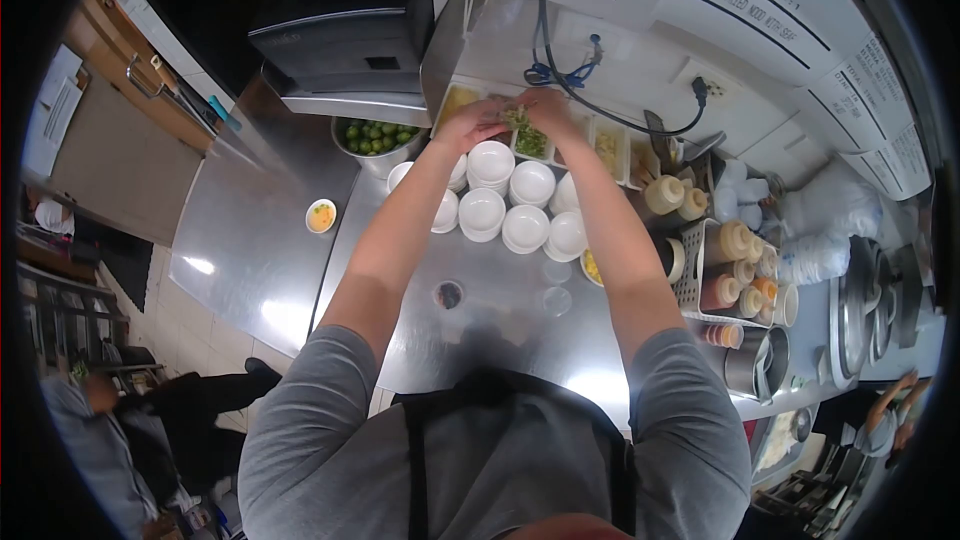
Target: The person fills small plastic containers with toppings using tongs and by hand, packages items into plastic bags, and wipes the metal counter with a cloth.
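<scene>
My left hand [474, 125] and my right hand [546, 112] meet over the row of food tubs at the back of the counter. Leafy chopped greens [517, 120] are pinched between their bent fingers, above a white tub of chopped greens [531, 144]; fine finger detail is small. Beside my left hand is a tub of yellowish food [459, 100]. To the right of my right hand sits a tub of pale food [606, 143]. Stacked white bowls [491, 162] stand just in front of the tubs, below my forearms.
A metal pot of limes [377, 137] stands left of the bowls. A small cup of orange-yellow food [321, 216] and a small dark-filled cup [448, 294] sit on the steel counter [250, 210]. Sauce bottles fill a white basket [690, 275] at right. Another person [130, 440] is at lower left.
</scene>
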A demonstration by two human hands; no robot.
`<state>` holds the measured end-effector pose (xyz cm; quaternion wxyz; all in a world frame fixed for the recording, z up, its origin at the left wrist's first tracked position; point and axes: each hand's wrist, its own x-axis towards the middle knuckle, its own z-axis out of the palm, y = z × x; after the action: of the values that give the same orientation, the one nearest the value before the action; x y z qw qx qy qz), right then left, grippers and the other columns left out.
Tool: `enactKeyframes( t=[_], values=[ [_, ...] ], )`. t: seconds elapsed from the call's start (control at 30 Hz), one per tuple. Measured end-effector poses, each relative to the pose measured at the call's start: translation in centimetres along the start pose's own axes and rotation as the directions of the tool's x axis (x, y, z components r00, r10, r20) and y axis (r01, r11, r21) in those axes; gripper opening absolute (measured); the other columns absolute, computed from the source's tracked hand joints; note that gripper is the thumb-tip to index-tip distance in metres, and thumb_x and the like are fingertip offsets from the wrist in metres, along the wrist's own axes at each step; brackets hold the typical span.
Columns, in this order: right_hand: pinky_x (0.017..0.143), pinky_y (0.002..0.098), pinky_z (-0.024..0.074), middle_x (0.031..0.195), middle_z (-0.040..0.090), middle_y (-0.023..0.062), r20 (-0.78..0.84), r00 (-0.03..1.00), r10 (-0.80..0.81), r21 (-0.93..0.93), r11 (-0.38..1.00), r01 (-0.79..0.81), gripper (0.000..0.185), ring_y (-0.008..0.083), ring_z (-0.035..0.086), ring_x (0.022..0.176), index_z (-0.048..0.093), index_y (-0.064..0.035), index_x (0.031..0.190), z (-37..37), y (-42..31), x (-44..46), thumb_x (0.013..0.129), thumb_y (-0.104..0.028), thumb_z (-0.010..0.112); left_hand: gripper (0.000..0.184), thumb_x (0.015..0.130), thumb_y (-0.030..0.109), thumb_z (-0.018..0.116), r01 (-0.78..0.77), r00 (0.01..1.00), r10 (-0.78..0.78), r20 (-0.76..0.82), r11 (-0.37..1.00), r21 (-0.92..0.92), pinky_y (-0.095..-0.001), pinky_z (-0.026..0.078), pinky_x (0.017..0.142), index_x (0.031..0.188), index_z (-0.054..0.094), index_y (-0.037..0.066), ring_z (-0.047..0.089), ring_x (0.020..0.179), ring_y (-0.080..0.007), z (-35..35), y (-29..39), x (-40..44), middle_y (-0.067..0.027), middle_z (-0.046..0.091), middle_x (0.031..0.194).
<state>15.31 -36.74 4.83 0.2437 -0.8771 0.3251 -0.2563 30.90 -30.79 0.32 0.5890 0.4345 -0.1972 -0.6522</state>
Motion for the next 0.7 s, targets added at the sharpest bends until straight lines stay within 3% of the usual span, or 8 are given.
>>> enactKeyframes(
  t=[0.07,0.1,0.17,0.3,0.47,0.6,0.67,0.7],
  values=[
    [0.072,0.0365,0.0473,0.083,0.063,0.0156,-0.077,0.98,0.182,-0.224,0.955,-0.195,0.018,0.031,0.06,0.081,0.067,-0.0076,0.079,-0.1,-0.3,-0.5,0.068,-0.008,0.054,0.028,0.087,0.013,0.047,-0.1,0.993,0.097,0.069,0.993,0.055,-0.0337,0.052,0.082,0.107,0.047,-0.006,0.055,0.091,-0.0286,-1.3,-0.2,0.2,-0.0222,0.05,0.103],
    [0.072,0.0365,0.0473,0.083,0.063,0.0156,-0.076,0.98,0.183,-0.221,0.955,-0.195,0.018,0.031,0.06,0.081,0.067,-0.0076,0.079,0.3,0.0,-0.7,0.068,-0.008,0.054,0.028,0.087,0.013,0.047,-0.099,0.993,0.095,0.067,0.993,0.056,-0.0337,0.052,0.082,0.107,0.047,-0.006,0.055,0.091,-0.0286,-1.5,-0.1,0.1,-0.0222,0.05,0.103],
    [0.074,0.0389,0.0471,0.083,0.063,0.0162,0.11,0.97,0.218,-0.268,0.946,-0.182,0.015,0.0324,0.06,0.082,0.066,-0.0055,0.077,1.2,0.7,-1.4,0.069,-0.009,0.054,0.031,0.087,0.015,0.048,-0.087,0.995,0.085,0.046,0.995,0.042,-0.0345,0.05,0.085,0.11,0.046,-0.006,0.053,0.095,-0.0285,-1.7,0.0,-0.1,-0.0219,0.049,0.106],
    [0.072,0.0399,0.0475,0.082,0.062,0.0172,0.129,0.979,0.16,-0.189,0.973,-0.135,0.015,0.033,0.06,0.08,0.065,-0.0035,0.074,1.0,-2.0,-3.0,0.069,-0.011,0.054,0.032,0.087,0.016,0.049,-0.045,0.999,0.045,0.007,0.998,0.033,-0.0354,0.048,0.087,0.111,0.046,-0.005,0.052,0.097,-0.028,-1.3,0.3,-0.8,-0.0212,0.048,0.107],
    [0.069,0.0364,0.048,0.081,0.062,0.0177,0.028,0.988,0.155,-0.448,0.885,-0.126,0.015,0.0302,0.061,0.075,0.066,-0.002,0.078,3.3,4.6,-0.7,0.066,-0.006,0.058,0.033,0.087,0.019,0.05,-0.071,0.997,0.07,0.019,0.995,0.065,-0.035,0.048,0.087,0.111,0.047,-0.003,0.052,0.098,-0.0266,-1.9,-0.1,-0.6,-0.0201,0.048,0.105],
    [0.067,0.0332,0.0471,0.08,0.063,0.0174,-0.024,0.982,0.186,-0.197,0.962,-0.187,0.018,0.0285,0.061,0.073,0.066,-0.0031,0.081,1.6,2.6,-0.3,0.067,-0.003,0.057,0.033,0.087,0.02,0.05,-0.009,0.999,0.005,0.04,0.993,0.119,-0.0359,0.047,0.087,0.11,0.048,-0.003,0.051,0.1,-0.0265,-1.2,0.0,-0.4,-0.0203,0.048,0.107],
    [0.065,0.0323,0.0466,0.075,0.063,0.0165,-0.101,0.994,-0.031,-0.055,0.998,0.025,0.018,0.0284,0.061,0.07,0.067,-0.0038,0.081,2.6,2.7,0.2,0.067,-0.002,0.056,0.033,0.087,0.021,0.05,0.0,0.998,-0.008,0.066,0.993,0.118,-0.0373,0.046,0.088,0.11,0.049,-0.003,0.05,0.102,-0.0278,-0.7,0.2,-0.3,-0.0211,0.047,0.109],
    [0.065,0.0323,0.0466,0.075,0.063,0.0165,-0.102,0.994,-0.031,-0.055,0.998,0.026,0.018,0.0284,0.061,0.07,0.067,-0.0038,0.081,2.8,2.9,0.4,0.067,-0.002,0.056,0.033,0.087,0.021,0.05,-0.001,0.998,-0.007,0.066,0.993,0.118,-0.0373,0.046,0.088,0.11,0.049,-0.003,0.05,0.102,-0.0278,-0.5,0.3,-0.4,-0.0211,0.047,0.109]
  ],
)
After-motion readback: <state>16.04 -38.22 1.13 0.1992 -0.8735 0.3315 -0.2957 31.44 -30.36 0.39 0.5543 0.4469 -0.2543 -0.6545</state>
